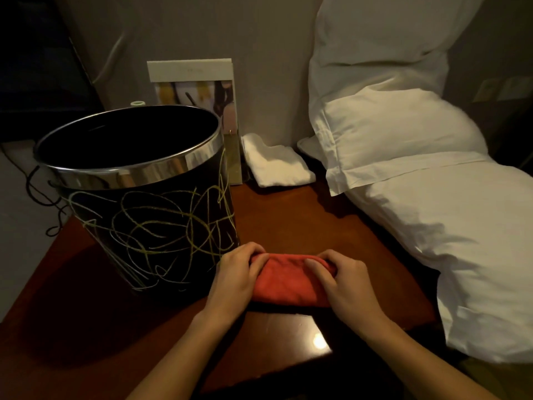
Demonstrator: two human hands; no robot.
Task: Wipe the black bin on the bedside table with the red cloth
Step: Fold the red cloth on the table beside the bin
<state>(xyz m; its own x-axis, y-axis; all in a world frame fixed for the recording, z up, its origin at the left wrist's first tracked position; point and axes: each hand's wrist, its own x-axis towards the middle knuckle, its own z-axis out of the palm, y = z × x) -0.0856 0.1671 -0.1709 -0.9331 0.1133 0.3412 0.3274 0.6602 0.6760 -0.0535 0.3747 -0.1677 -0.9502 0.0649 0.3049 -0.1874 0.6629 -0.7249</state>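
Observation:
The black bin (150, 226) stands upright on the left of the wooden bedside table (288, 220). It has a shiny metal rim and yellow scribble lines on its side. A folded red cloth (285, 281) lies on the table just right of the bin's base. My left hand (233, 278) grips the cloth's left end, fingers curled over its far edge. My right hand (343, 278) grips the right end the same way. Both hands sit apart from the bin, the left one close to its lower side.
A white folded towel (277, 163) lies at the back of the table beside a standing picture card (207, 90). White pillows (403, 157) crowd the table's right edge. A dark cable (43, 203) hangs left of the bin.

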